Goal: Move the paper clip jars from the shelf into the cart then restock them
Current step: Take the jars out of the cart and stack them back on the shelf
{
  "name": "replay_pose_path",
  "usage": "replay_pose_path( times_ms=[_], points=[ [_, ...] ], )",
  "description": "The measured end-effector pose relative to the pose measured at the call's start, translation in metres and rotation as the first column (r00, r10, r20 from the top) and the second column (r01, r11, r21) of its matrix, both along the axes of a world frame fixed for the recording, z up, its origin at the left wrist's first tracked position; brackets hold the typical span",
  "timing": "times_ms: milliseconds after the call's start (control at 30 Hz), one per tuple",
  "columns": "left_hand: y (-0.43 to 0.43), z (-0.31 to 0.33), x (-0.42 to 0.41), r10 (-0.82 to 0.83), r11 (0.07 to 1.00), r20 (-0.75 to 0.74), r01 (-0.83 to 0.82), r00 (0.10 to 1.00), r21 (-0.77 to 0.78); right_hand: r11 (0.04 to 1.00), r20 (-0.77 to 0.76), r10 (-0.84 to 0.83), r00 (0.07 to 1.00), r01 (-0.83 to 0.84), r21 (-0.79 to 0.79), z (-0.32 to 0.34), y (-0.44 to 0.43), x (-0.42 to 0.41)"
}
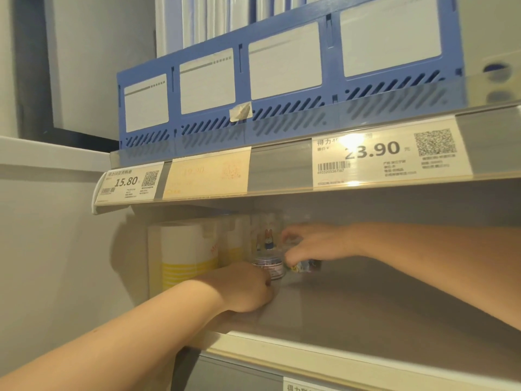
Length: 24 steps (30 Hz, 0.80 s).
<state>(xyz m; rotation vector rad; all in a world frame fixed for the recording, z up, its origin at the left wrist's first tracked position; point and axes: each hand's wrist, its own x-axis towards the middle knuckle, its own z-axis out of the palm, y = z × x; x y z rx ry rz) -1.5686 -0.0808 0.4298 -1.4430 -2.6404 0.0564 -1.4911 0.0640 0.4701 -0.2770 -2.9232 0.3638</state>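
Both my arms reach into the grey shelf (380, 300) under the price rail. My left hand (248, 289) is curled around the near side of a small round paper clip jar (269, 265) with a pale lid. My right hand (315, 245) comes in from the right and grips a second small jar (306, 265) with colourful contents, fingers curled over its top. The two jars stand close together, deep on the shelf. Behind them stands a clear jar with a rabbit picture (266, 239).
White and yellow packs (186, 255) fill the shelf's left end. A price rail (282, 167) with tags runs overhead, with a blue file rack (253, 88) above it. A white wall is on the left. No cart is in view.
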Motion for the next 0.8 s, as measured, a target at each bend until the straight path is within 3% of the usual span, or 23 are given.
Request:
replay_pose_path(
  times_ms=[133, 400, 600, 800],
  points=[
    [-0.002, 0.000, 0.000, -0.017, 1.000, -0.001, 0.017, 1.000, 0.011, 0.992, -0.091, -0.086, 0.992, 0.094, 0.080, 0.013, 0.005, -0.001],
    [0.000, -0.003, -0.006, -0.042, 0.999, -0.013, 0.043, 0.999, 0.019, 0.993, -0.252, -0.111, 0.961, 0.096, -0.070, 0.008, -0.003, -0.047],
    [0.002, -0.005, -0.006, -0.043, 0.999, -0.081, 0.041, 0.996, -0.023, 0.972, -0.263, -0.044, 0.964, -0.019, -0.232, -0.009, -0.010, -0.062],
    [0.000, -0.001, 0.002, -0.052, 0.998, -0.156, 0.045, 0.986, -0.048, 0.961, -0.216, -0.066, 0.974, 0.004, -0.277, -0.012, -0.005, -0.059]
  ],
)
